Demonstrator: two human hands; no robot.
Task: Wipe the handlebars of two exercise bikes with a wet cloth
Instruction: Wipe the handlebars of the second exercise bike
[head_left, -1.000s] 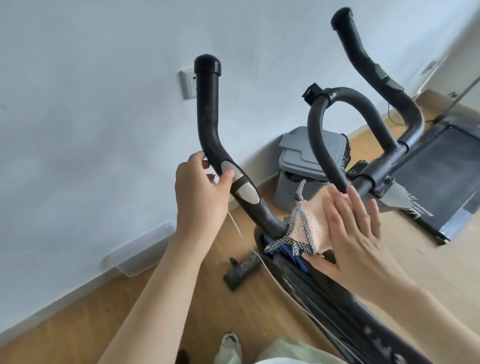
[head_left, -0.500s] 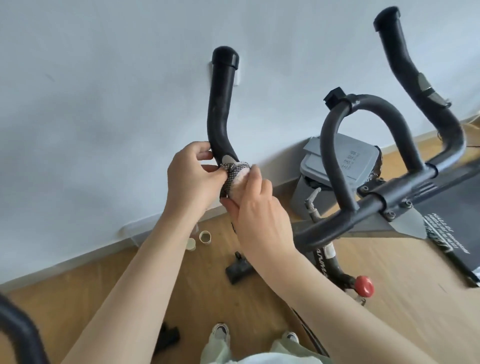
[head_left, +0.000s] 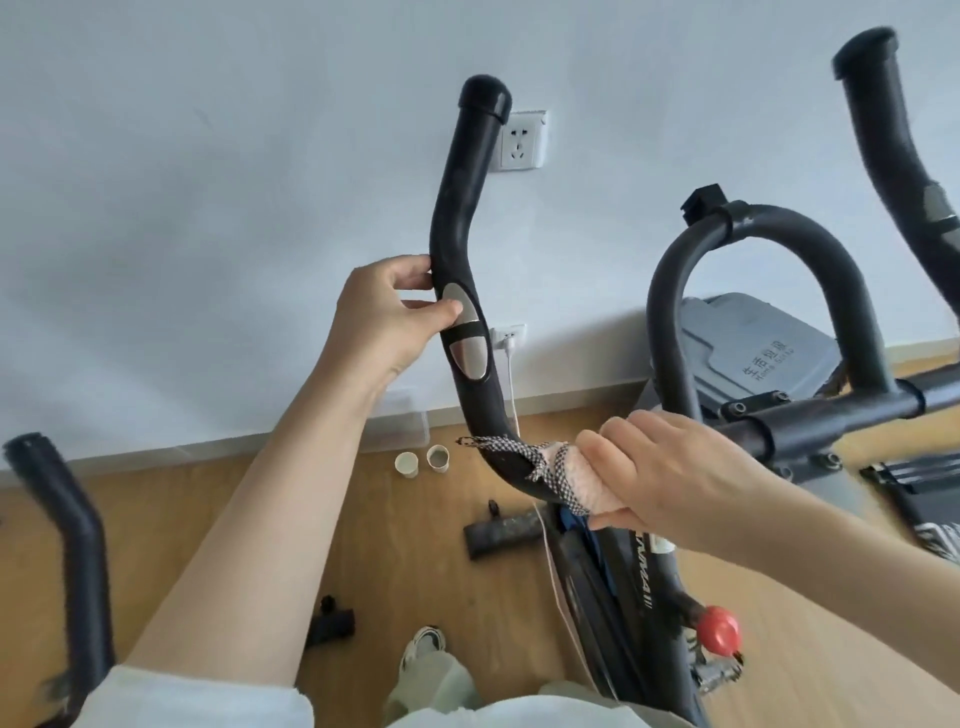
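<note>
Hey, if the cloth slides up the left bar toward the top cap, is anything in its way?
Yes. The left hand grips the left handlebar by the silver sensor plate, above the cloth wrapped under the right hand. Past it, the bar looks bare.

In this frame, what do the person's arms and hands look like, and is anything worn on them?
Both hands, the left hand and the right hand, are bare: no gloves, rings or watch visible. Both forearms are bare too. A pale, whitish sleeve shows at the bottom edge on the left arm; no sleeve is in view on the right arm.
</note>
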